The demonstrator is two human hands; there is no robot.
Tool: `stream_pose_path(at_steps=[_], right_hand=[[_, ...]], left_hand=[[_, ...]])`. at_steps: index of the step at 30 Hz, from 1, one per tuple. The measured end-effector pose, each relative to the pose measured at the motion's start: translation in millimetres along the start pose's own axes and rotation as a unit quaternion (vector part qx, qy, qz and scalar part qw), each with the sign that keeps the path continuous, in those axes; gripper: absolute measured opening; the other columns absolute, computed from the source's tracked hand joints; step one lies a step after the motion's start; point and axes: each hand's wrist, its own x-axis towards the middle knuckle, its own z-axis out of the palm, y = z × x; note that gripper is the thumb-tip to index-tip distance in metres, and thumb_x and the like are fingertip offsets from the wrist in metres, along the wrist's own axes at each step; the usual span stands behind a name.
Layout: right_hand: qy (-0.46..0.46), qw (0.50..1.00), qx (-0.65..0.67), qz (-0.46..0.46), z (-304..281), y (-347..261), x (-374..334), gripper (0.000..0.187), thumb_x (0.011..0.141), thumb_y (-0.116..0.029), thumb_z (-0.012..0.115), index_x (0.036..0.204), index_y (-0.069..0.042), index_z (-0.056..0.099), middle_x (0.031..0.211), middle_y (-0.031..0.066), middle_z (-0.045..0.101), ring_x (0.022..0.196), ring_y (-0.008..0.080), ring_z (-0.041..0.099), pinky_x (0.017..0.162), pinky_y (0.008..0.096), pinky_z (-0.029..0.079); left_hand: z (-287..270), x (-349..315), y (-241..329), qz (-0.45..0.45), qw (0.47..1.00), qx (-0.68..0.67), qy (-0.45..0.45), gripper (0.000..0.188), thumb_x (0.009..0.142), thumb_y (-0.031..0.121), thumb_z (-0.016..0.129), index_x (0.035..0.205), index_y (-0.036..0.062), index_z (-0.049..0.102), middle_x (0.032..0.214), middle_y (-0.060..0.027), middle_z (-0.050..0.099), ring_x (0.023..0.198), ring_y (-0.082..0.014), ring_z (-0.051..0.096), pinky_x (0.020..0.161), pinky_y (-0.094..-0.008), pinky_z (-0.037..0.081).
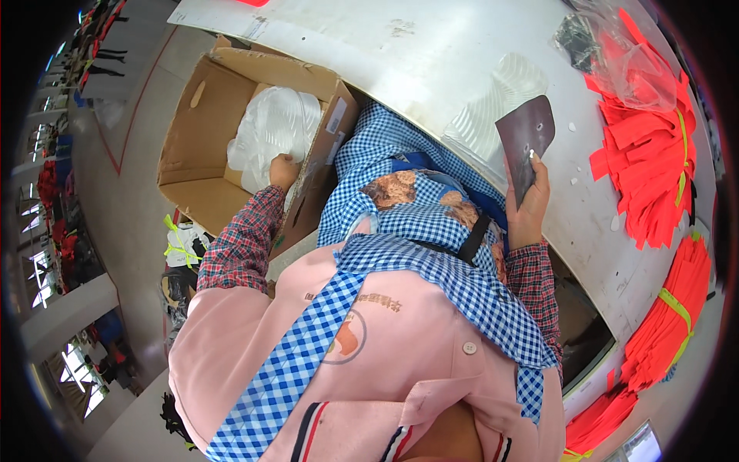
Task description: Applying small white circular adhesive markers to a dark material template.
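Observation:
My right hand (529,209) grips a dark, flat plate (525,127) with rounded corners and small holes, upright over the table's near edge. A tiny white bit shows by its thumb tip. My left hand (283,171) reaches into an open cardboard box (181,158) at the left, its fingers curled against a pile of whitish translucent pieces (269,123). Whatever those fingers hold is hidden. On the white table (369,46), just beyond the dark plate, lie clear ridged sheets (493,108) in a curved stack.
Red-orange strip bundles tied with yellow-green bands, one bundle (643,154) under a clear plastic bag (616,61) and another bundle (668,312) nearer, line the right side. Small white scraps (573,181) dot the table. A tied white packet (185,245) sits below the box.

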Motion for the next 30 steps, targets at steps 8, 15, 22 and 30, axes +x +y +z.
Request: stream_pose_path(at_steps=[8, 15, 22, 30], right_hand=[[0.008, 0.999, 0.014, -0.052, 4, -9, -4, 0.017, 0.091, -0.016, 0.060, 0.099, 0.000, 0.062, 0.096, 0.0062, 0.065, 0.089, 0.0166, 0.063, 0.082, 0.0286, 0.051], [-0.006, 0.958, -0.206, -0.198, 5, -13, 25, 0.009, 0.089, -0.013, 0.065, 0.092, -0.004, 0.064, 0.085, -0.0020, 0.061, 0.075, 0.0066, 0.054, 0.067, 0.0228, 0.045], [-0.093, 0.855, -0.473, -0.189, 25, -17, 48, 0.019, 0.085, -0.022, 0.068, 0.090, -0.004, 0.064, 0.080, 0.0029, 0.064, 0.075, 0.0110, 0.057, 0.068, 0.0265, 0.047], [-0.049, 0.816, -0.561, -0.130, 18, -19, 57, 0.022, 0.081, -0.025, 0.066, 0.091, -0.005, 0.065, 0.085, 0.0111, 0.066, 0.080, 0.0242, 0.064, 0.073, 0.0337, 0.050]], left_hand=[[-92, 29, 118, 0.148, 0.975, 0.057, 0.156, 0.042, 0.081, 0.018, 0.071, 0.117, -0.0002, 0.060, 0.108, -0.0204, 0.065, 0.101, -0.0335, 0.062, 0.087, -0.0390, 0.049], [-128, -44, 310, 0.340, 0.882, -0.325, 0.042, 0.031, 0.093, 0.009, 0.058, 0.123, 0.0027, 0.057, 0.116, -0.0075, 0.060, 0.095, -0.0132, 0.058, 0.081, -0.0264, 0.049], [-32, -118, 378, 0.542, 0.817, -0.155, -0.122, 0.058, 0.088, 0.026, 0.067, 0.137, 0.0027, 0.044, 0.143, -0.0231, 0.041, 0.132, -0.0390, 0.039, 0.109, -0.0416, 0.034], [8, -117, 370, 0.586, 0.803, 0.006, -0.105, 0.055, 0.085, 0.021, 0.069, 0.134, 0.0071, 0.049, 0.144, -0.0208, 0.040, 0.130, -0.0434, 0.040, 0.106, -0.0455, 0.038]])
